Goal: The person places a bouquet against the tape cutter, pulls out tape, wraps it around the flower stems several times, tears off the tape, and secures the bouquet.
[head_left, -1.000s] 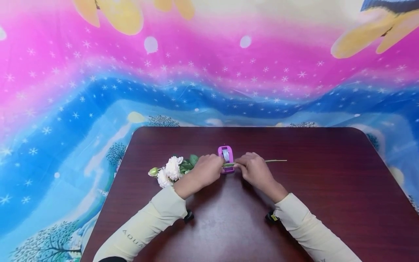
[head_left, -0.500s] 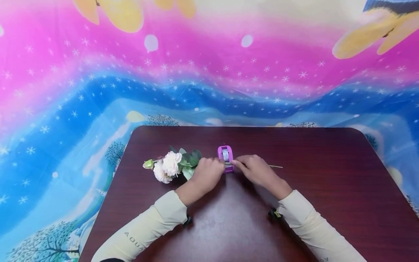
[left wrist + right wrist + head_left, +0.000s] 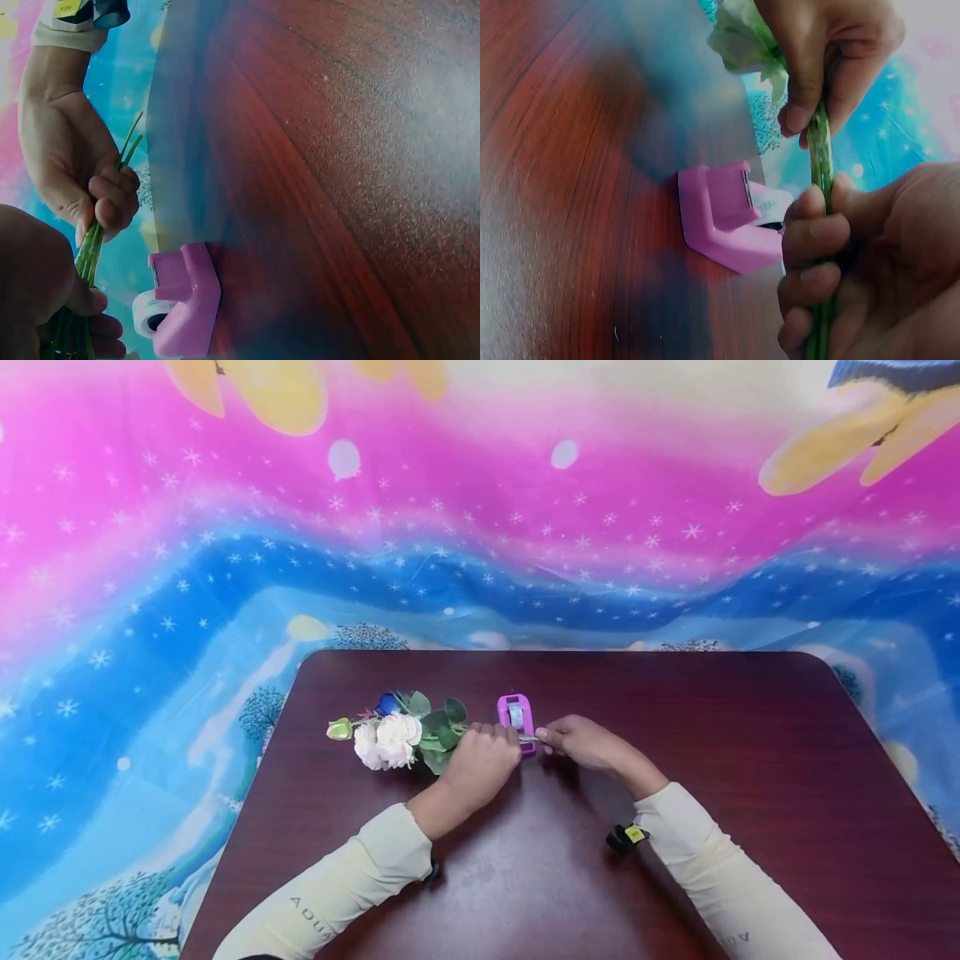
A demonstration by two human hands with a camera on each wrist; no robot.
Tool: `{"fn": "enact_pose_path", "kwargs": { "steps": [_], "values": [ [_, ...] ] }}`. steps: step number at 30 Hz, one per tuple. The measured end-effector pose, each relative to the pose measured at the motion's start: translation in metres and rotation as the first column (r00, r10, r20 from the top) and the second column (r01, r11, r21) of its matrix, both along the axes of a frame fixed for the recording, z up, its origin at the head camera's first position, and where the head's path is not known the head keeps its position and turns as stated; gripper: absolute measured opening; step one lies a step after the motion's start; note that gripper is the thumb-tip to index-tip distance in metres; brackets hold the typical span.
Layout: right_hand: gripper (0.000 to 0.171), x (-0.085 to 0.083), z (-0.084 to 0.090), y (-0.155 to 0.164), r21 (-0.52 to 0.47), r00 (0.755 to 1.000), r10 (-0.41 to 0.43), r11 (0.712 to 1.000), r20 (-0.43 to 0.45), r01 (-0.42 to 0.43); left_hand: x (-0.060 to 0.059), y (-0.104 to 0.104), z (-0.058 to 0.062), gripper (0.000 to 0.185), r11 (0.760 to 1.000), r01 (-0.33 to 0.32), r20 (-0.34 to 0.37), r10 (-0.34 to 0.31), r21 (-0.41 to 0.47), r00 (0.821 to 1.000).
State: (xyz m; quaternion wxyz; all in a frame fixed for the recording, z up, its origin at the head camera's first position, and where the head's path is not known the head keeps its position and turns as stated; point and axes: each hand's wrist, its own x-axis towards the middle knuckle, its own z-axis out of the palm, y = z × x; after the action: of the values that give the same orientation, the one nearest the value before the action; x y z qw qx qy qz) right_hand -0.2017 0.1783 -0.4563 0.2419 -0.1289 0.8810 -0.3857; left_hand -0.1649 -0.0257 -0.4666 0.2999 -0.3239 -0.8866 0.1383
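Note:
A bunch of artificial flowers [image 3: 393, 737], white blooms with green leaves, is held just above the dark red table [image 3: 720, 735]. My left hand [image 3: 483, 758] grips the green stems [image 3: 84, 259] near the leaves, and my right hand [image 3: 573, 743] pinches the same stems [image 3: 821, 161] a little farther along. Between and just behind the hands stands a pink tape dispenser [image 3: 517, 717], also clear in the left wrist view as the dispenser [image 3: 184, 300] and in the right wrist view as the dispenser [image 3: 731, 221]. The stem ends are hidden behind my right hand in the head view.
A bright pink and blue starry cloth [image 3: 480, 543] hangs behind and around the table. Bare tabletop stretches to the right and toward me. Both forearms wear cream sleeves [image 3: 352, 881].
The flowers have shifted left and turned, so a blue bloom and more leaves now show. The stem tip that stuck out right of my right hand is no longer visible.

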Motion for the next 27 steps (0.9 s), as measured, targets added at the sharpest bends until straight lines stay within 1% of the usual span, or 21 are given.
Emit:
{"fn": "enact_pose_path", "kwargs": {
  "steps": [2, 3, 5, 7, 8, 10, 11, 12, 13, 14, 15, 16, 18, 19, 20, 21, 22, 24, 25, 26, 27],
  "values": [
    [0.041, 0.0, 0.001, -0.001, 0.027, 1.0, -0.008, 1.0, -0.015, 0.009, 0.001, 0.001, -0.001, 0.014, 1.0, -0.005, 0.002, 0.005, 0.002, 1.0],
    [0.041, 0.0, 0.002, -0.001, 0.047, 0.999, -0.008, 0.999, -0.038, 0.01, 0.002, 0.001, -0.001, 0.015, 1.0, -0.008, 0.006, 0.008, 0.003, 1.0],
    [0.04, 0.001, 0.004, -0.003, 0.095, 0.995, 0.0, 0.995, -0.098, 0.009, 0.003, 0.002, -0.001, 0.015, 1.0, -0.015, 0.021, 0.015, 0.004, 1.0],
    [0.04, 0.003, 0.004, -0.006, 0.142, 0.985, 0.018, 0.99, -0.174, 0.007, 0.003, 0.002, 0.0, 0.016, 1.0, -0.021, 0.046, 0.021, 0.004, 0.999],
    [0.039, 0.004, 0.004, -0.007, 0.164, 0.976, 0.025, 0.986, -0.215, 0.011, 0.003, 0.002, 0.001, 0.015, 1.0, -0.025, 0.071, 0.024, 0.011, 0.997],
    [0.038, 0.006, 0.002, -0.01, 0.208, 0.95, 0.044, 0.978, -0.308, 0.022, 0.002, 0.001, 0.004, 0.01, 0.999, -0.03, 0.15, 0.024, 0.04, 0.988],
    [0.037, 0.008, 0.001, -0.011, 0.225, 0.931, 0.054, 0.974, -0.361, 0.031, 0.001, 0.001, 0.006, 0.006, 0.997, -0.033, 0.208, 0.018, 0.068, 0.978],
    [0.037, 0.01, -0.001, -0.012, 0.242, 0.91, 0.06, 0.969, -0.411, 0.045, -0.001, 0.0, 0.009, 0.004, 0.994, -0.038, 0.27, 0.01, 0.101, 0.963],
    [0.036, 0.011, -0.004, -0.013, 0.256, 0.882, 0.065, 0.965, -0.466, 0.064, -0.002, -0.001, 0.011, 0.004, 0.99, -0.048, 0.332, 0.001, 0.135, 0.943],
    [0.035, 0.013, -0.006, -0.014, 0.262, 0.854, 0.065, 0.961, -0.516, 0.085, -0.004, -0.001, 0.014, 0.007, 0.983, -0.066, 0.394, -0.007, 0.172, 0.919],
    [0.034, 0.015, -0.009, -0.015, 0.264, 0.82, 0.068, 0.959, -0.568, 0.103, -0.006, -0.002, 0.017, 0.009, 0.975, -0.084, 0.447, -0.016, 0.204, 0.895],
    [0.033, 0.016, -0.012, -0.016, 0.257, 0.787, 0.068, 0.959, -0.613, 0.117, -0.007, -0.003, 0.019, 0.011, 0.967, -0.105, 0.495, -0.025, 0.233, 0.869],
    [0.032, 0.018, -0.018, -0.017, 0.235, 0.735, 0.058, 0.962, -0.675, 0.14, -0.011, -0.005, 0.023, 0.01, 0.953, -0.145, 0.574, -0.036, 0.265, 0.818],
    [0.03, 0.019, -0.02, -0.017, 0.229, 0.711, 0.058, 0.962, -0.7, 0.146, -0.012, -0.005, 0.024, 0.008, 0.948, -0.165, 0.613, -0.039, 0.273, 0.789],
    [0.03, 0.019, -0.021, -0.016, 0.224, 0.696, 0.06, 0.963, -0.716, 0.147, -0.014, -0.006, 0.026, 0.007, 0.942, -0.186, 0.654, -0.045, 0.28, 0.755],
    [0.029, 0.02, -0.023, -0.015, 0.222, 0.68, 0.064, 0.964, -0.73, 0.147, -0.016, -0.006, 0.027, 0.006, 0.937, -0.204, 0.696, -0.053, 0.282, 0.716],
    [0.027, 0.02, -0.024, -0.015, 0.222, 0.67, 0.069, 0.964, -0.739, 0.147, -0.018, -0.006, 0.028, 0.008, 0.932, -0.226, 0.738, -0.062, 0.284, 0.672],
    [0.026, 0.021, -0.026, -0.013, 0.228, 0.656, 0.078, 0.963, -0.751, 0.146, -0.022, -0.007, 0.03, 0.01, 0.917, -0.269, 0.8, -0.083, 0.295, 0.594],
    [0.025, 0.021, -0.026, -0.013, 0.228, 0.655, 0.079, 0.963, -0.752, 0.145, -0.024, -0.007, 0.03, 0.01, 0.908, -0.29, 0.819, -0.091, 0.301, 0.566],
    [0.025, 0.021, -0.027, -0.012, 0.225, 0.653, 0.079, 0.964, -0.753, 0.143, -0.025, -0.007, 0.03, 0.01, 0.9, -0.305, 0.83, -0.1, 0.31, 0.549],
    [0.024, 0.021, -0.028, -0.012, 0.221, 0.651, 0.078, 0.965, -0.755, 0.141, -0.027, -0.007, 0.03, 0.01, 0.893, -0.318, 0.835, -0.105, 0.318, 0.541]
  ]
}}
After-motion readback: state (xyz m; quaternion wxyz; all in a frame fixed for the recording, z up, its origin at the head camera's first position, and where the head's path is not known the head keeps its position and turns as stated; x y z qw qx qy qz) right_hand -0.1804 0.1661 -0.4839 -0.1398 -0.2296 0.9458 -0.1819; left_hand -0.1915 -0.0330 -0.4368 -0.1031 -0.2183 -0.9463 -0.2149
